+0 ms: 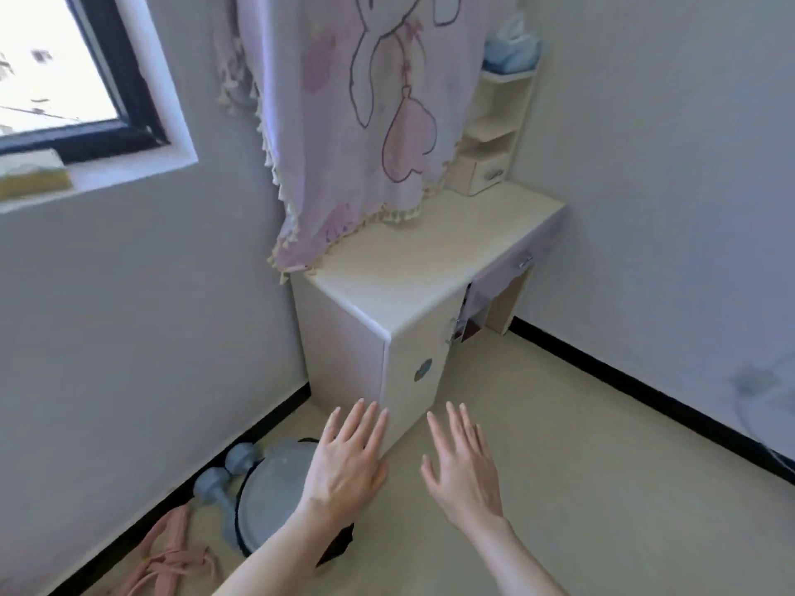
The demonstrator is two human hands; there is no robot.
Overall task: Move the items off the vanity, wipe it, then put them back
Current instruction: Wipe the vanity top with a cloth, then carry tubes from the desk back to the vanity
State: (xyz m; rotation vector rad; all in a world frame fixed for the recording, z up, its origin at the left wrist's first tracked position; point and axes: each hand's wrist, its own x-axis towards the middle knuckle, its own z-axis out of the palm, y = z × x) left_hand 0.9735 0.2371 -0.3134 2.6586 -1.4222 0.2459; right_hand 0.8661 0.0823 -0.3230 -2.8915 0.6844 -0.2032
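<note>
- Both the left hand (344, 458) and right hand (462, 471) hover with fingers spread, holding nothing, near the vanity (430, 268).
- Its top looks bare; reach far-right first for the small shelf unit (494, 131).
- The draped cloth (357, 114) hides whatever stands behind it.

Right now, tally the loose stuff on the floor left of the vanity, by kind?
Dumbbell: 1
Round grey pad: 1
Pink strap: 1
Total: 3
Both hands, left and right, are open and hold nothing.
</note>
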